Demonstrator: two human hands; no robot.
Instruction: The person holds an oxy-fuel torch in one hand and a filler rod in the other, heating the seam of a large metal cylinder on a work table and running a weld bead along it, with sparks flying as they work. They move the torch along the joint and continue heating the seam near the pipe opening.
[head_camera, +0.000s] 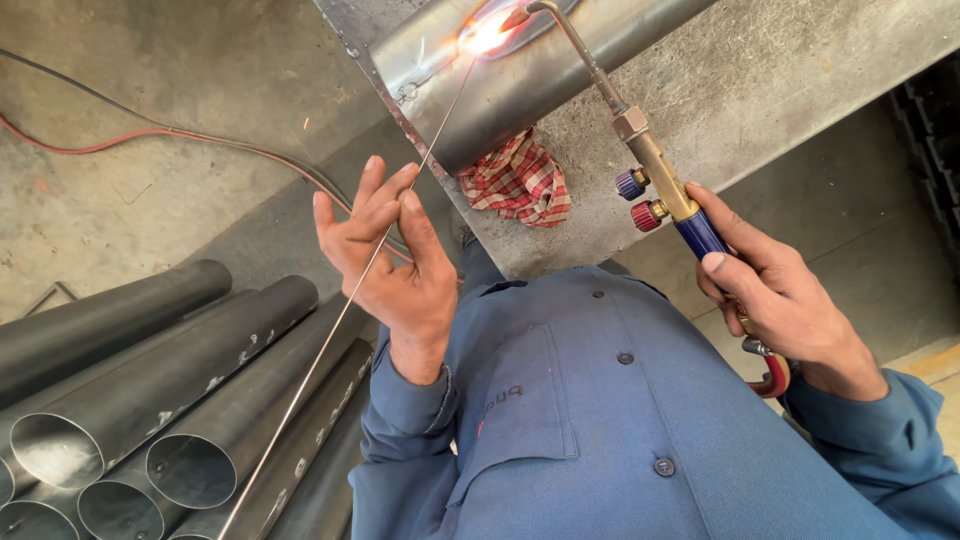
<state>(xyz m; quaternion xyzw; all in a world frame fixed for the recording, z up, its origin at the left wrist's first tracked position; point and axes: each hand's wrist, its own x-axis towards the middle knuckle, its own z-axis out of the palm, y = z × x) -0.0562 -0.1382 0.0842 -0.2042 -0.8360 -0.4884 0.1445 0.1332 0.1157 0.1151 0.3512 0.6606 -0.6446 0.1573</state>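
Far end of the grey sheet-metal tube (520, 75) is running out of frame at top, its seam washing out in flame glare. Left hand (395, 265) is pinching a thin steel filler rod (330, 335), fingers loosely spread, rod tip touching the glowing spot. Right hand (785, 295) is wrapping tight around the blue-handled brass torch (665, 185), right of the tube.

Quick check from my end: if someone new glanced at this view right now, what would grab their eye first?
The bright flame at the top, where the torch in the right hand meets the metal pipe on the bench. Next, the thin filler rod running through the left hand up to that glow. A red checked cloth lies under the pipe, and dark tubes are stacked lower left.
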